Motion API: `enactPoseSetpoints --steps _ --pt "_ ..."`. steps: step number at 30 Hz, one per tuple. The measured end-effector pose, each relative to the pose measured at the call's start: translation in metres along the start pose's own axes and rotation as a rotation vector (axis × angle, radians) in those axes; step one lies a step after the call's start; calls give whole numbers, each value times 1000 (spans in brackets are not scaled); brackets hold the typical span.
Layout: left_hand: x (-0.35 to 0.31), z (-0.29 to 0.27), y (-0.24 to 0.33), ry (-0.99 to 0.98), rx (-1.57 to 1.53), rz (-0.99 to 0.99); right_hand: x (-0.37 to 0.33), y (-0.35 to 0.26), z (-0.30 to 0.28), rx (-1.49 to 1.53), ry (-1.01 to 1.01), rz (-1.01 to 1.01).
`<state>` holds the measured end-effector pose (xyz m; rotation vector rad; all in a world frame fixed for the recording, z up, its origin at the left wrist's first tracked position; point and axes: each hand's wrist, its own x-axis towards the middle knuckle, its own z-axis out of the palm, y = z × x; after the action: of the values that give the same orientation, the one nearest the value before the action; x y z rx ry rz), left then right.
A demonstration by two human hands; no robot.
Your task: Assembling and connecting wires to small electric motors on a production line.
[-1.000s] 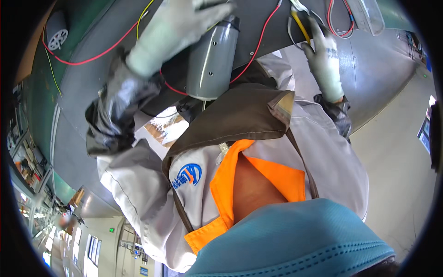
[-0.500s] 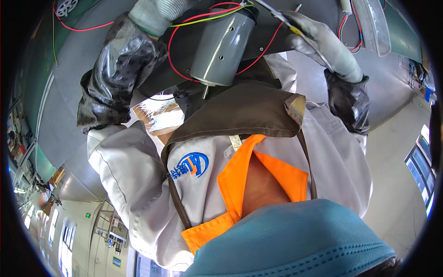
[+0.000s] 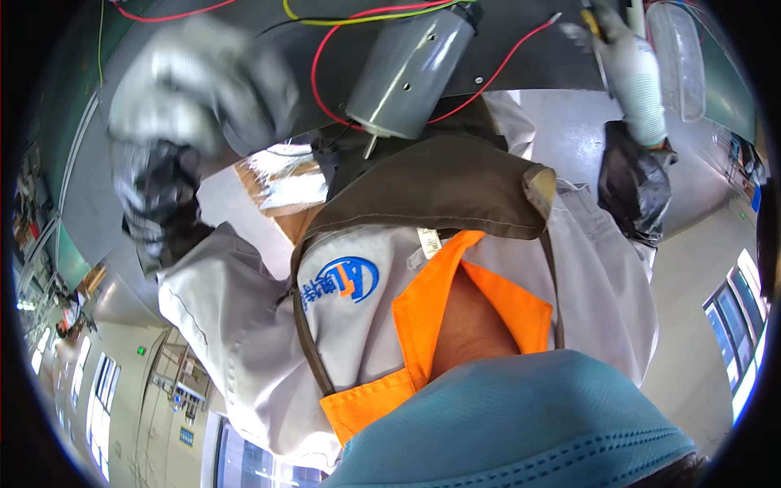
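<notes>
A grey cylindrical motor point(image 3: 411, 77) lies tilted on the dark work surface, its thin shaft toward my body. Red wire point(image 3: 319, 77) loops around its left side, and a second red wire point(image 3: 521, 53) runs to the right, ending in a pale tip. A yellow-green wire point(image 3: 358, 18) leaves its far end leftward. My left hand point(image 3: 203, 85), in a pale glove, is left of the motor, smeared by motion, so its fingers cannot be read. My gloved right hand point(image 3: 630, 61), at the far right, is closed on a slim tool with a yellow part point(image 3: 592, 24).
A clear plastic tray point(image 3: 679, 61) stands right of my right hand. Another red wire point(image 3: 175, 15) lies at the far left. An open cardboard box point(image 3: 305, 220) with white strands is below the work surface's near edge.
My left hand has come away from the wires, moving left and nearer my body. My right hand has moved right with the tool, away from the motor. The red wire's pale tip lies free.
</notes>
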<state>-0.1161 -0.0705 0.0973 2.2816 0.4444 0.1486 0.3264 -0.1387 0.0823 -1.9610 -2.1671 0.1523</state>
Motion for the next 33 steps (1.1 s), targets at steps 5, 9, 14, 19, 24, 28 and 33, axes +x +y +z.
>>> enactPoseSetpoints --steps 5,9,14,19,24,28,33 --pt "-21 20 43 385 -41 -318 18 39 21 270 -185 260" --pt "45 117 32 718 366 -64 -29 -46 40 1552 -639 378" --pt "101 127 4 953 332 -175 29 -68 86 1365 -419 28" --pt "226 14 -145 1395 106 -402 174 -42 126 1814 -331 188" --pt "152 -22 -120 808 -1271 -362 100 -99 114 997 -377 -111" --pt "75 26 -68 901 -434 -219 56 -39 73 1122 -198 28" --pt "-10 88 -9 769 -1213 -558 89 141 26 1410 535 251"
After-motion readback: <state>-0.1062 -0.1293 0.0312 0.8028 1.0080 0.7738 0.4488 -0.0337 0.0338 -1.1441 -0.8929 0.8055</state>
